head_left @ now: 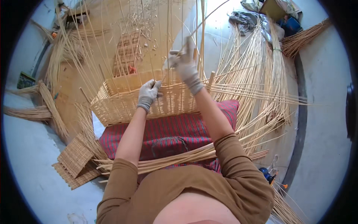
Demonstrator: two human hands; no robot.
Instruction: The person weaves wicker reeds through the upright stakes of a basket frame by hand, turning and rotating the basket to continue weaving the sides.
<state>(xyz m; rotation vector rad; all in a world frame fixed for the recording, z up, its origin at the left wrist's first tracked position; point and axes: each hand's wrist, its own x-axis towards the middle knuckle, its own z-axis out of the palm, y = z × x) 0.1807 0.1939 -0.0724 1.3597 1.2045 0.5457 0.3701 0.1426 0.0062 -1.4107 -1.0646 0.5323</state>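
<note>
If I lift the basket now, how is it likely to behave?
The basket is probably light, since it looks like thin, open wickerwork. Its straight front wall suggests some stiffness, but the long, slender stakes above would likely sway.

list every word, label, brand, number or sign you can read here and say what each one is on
None that can be read.
No lettering shows on the woven basket, the striped cloth or the gloves.
Any print on the small green item at left or the blue item at upper right is too small or blurred.
</note>
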